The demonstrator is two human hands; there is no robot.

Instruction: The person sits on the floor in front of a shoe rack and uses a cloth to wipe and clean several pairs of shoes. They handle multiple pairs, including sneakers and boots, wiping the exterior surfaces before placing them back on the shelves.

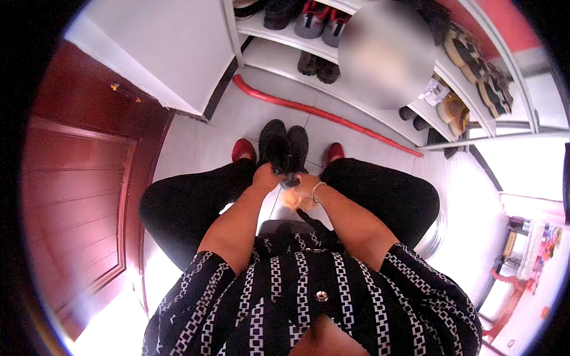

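A pair of black lace-up shoes [273,139] stands on the tiles between my feet, toes pointing away from me. My left hand [267,176] is closed at the heel end of the left shoe; what its fingers grip is hidden. Beside it my right hand [306,185], with a bracelet on its wrist, closes around a small dark grey thing [290,180], too blurred to name. That thing lies between both hands. Just below the right hand shows a blurred orange-yellow thing [291,199], its kind unclear.
A white shoe rack [285,66] with several pairs of shoes spans the far side. A long red strip [320,111] lies on the floor before it. My red shoes [243,150] flank the black pair. A dark red door [77,196] stands at the left.
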